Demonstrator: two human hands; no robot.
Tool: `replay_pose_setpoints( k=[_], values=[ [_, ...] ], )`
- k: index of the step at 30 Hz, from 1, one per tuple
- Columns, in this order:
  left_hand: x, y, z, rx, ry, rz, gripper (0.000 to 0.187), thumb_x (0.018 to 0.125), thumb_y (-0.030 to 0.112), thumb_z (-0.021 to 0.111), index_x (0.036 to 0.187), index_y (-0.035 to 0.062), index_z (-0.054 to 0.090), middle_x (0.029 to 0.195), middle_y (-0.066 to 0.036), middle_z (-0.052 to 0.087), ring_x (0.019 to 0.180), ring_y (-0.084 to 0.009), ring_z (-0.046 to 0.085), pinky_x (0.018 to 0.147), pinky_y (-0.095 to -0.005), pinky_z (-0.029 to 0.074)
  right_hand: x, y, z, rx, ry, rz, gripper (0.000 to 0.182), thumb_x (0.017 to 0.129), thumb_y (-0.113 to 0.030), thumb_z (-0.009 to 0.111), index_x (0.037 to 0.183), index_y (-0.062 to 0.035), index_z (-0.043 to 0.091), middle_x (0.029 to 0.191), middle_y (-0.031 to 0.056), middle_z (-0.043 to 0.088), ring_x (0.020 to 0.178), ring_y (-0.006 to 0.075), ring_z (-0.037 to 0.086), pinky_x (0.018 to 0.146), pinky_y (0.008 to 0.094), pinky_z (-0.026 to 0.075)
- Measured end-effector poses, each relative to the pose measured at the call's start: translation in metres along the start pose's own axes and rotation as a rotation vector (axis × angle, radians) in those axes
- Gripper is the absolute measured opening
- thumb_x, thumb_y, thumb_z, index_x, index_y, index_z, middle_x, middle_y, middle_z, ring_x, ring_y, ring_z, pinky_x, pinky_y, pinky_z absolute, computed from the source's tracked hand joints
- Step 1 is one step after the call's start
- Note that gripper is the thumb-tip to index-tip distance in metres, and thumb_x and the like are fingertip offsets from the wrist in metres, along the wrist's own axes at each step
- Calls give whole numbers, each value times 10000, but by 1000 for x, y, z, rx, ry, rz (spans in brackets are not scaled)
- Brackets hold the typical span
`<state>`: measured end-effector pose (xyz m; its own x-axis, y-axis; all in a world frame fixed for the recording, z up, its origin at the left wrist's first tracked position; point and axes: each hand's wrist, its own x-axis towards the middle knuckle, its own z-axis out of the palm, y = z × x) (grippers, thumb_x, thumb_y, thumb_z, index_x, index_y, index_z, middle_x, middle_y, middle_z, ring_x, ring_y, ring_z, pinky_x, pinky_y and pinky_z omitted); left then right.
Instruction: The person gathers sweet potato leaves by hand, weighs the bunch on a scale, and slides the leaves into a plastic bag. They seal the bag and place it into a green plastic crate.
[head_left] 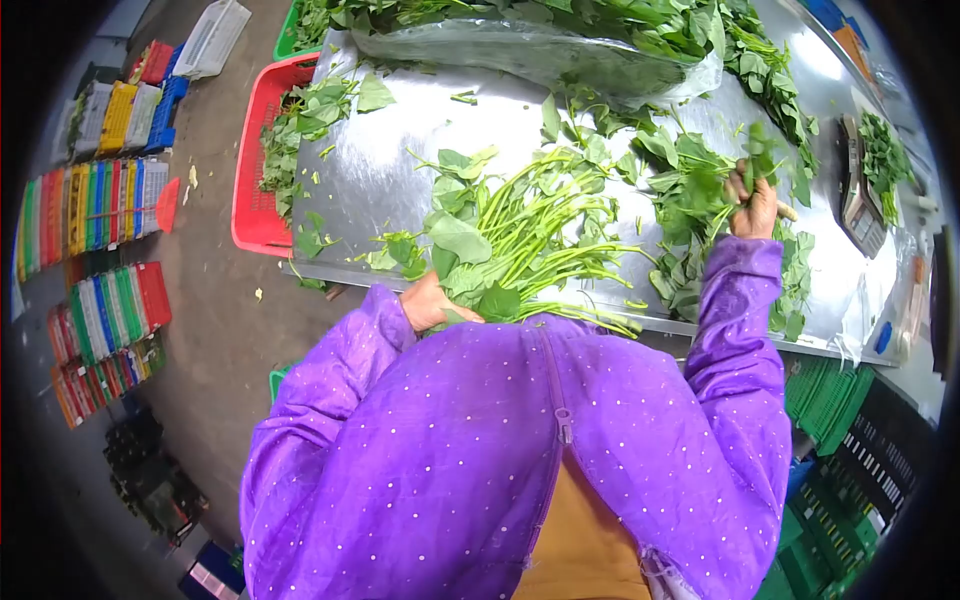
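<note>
A bunch of leafy greens (pixel 530 225) with long pale-green stems lies at the front edge of the metal table, stem ends toward my jacket. My left hand (pixel 432 303) is closed around the leafy left side of this bunch; leaves cover part of its fingers. To the right, my right hand (pixel 755 208) is raised over a pile of loose greens (pixel 690 190) and pinches a leafy sprig (pixel 762 150) between thumb and fingers. Some stems under that hand are partly hidden by it.
A clear plastic bag (pixel 560 55) of greens lies across the far side of the metal table (pixel 400 130). A red basket (pixel 245 190) with leaves stands at the left, a scale (pixel 862 200) bearing greens at the right. Stacked crates (pixel 100 210) line the floor further left.
</note>
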<state>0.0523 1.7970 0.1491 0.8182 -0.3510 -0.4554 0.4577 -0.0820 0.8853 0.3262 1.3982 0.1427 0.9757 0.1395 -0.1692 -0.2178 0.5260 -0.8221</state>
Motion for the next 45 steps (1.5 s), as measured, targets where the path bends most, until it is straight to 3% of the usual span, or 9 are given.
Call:
replay_pose_setpoints(
  k=[1, 3, 7, 19, 24, 28, 32, 43, 45],
  values=[
    [-2, 1, 1, 74, 14, 24, 732, 619, 32, 761, 1258, -15, 406, 1233, -95, 489, 1107, -190, 461, 943, -315, 369, -4, -11, 11, -789, 220, 117, 411, 819, -287, 594, 1085, 7, 483, 967, 141, 546, 610, 166, 511, 510, 263, 426],
    [-1, 17, 5, 24, 46, 62, 733, 601, 49, 780, 1234, -17, 418, 1212, -109, 506, 1102, -196, 470, 944, -321, 372, -12, 2, 13, -1915, -307, -352, 564, 766, -345, 642, 1156, 21, 464, 1063, 189, 529, 835, 269, 570, 720, 337, 476],
    [6, 50, 9, 20, -33, 32, 746, 569, 61, 796, 1209, -16, 422, 1177, -104, 519, 1074, -191, 485, 925, -329, 392, -73, -9, 142, -1070, -579, -160, 272, 789, -179, 621, 994, -3, 596, 949, 111, 618, 931, 211, 577, 819, 328, 448],
    [6, 47, 17, -222, 0, 54, 835, 578, 66, 784, 1272, -1, 326, 1221, -100, 470, 1090, -182, 472, 916, -340, 401, -125, 61, 199, -1490, -863, -62, 546, 735, -378, 666, 1037, 30, 466, 860, 255, 575, 795, 411, 558, 678, 428, 438],
    [1, 50, 14, 110, 108, 171, 880, 581, 103, 802, 1283, -17, 285, 1252, -110, 437, 1117, -194, 458, 933, -337, 386, -116, 72, 170, -195, -276, 568, 405, 808, -139, 634, 1141, -40, 425, 909, 88, 589, 836, 198, 599, 797, 300, 481],
    [1, 46, 17, 143, 102, 31, 883, 578, 108, 809, 1279, -19, 288, 1187, -120, 511, 1048, -191, 506, 932, -342, 394, -124, 78, 170, -635, -674, 385, 859, 741, -254, 718, 1388, -36, 196, 931, 96, 583, 727, 101, 547, 628, 244, 443],
    [7, 39, 22, 48, 106, 85, 849, 583, 161, 808, 1258, 6, 317, 1098, -161, 566, 1008, -234, 559, 869, -349, 432, -118, 89, 167, -460, -440, 405, 189, 824, -91, 619, 964, 33, 589, 821, 67, 623, 602, 94, 574, 528, 214, 480],
    [3, 61, 26, 605, 82, 6, 698, 633, 273, 767, 1156, 30, 374, 1027, -209, 581, 947, -360, 574, 764, -370, 456, -142, 52, 135, -386, -260, 400, 199, 837, -103, 604, 984, 26, 570, 786, 79, 616, 634, 151, 600, 592, 275, 518],
    [5, 40, 31, -66, 90, 5, 731, 635, 261, 764, 1197, 38, 353, 1034, -205, 579, 961, -355, 572, 768, -361, 456, -126, 37, 106, 214, 162, 344, 174, 853, -100, 575, 1003, -21, 538, 733, 52, 582, 631, 149, 573, 589, 278, 514]
  ],
)
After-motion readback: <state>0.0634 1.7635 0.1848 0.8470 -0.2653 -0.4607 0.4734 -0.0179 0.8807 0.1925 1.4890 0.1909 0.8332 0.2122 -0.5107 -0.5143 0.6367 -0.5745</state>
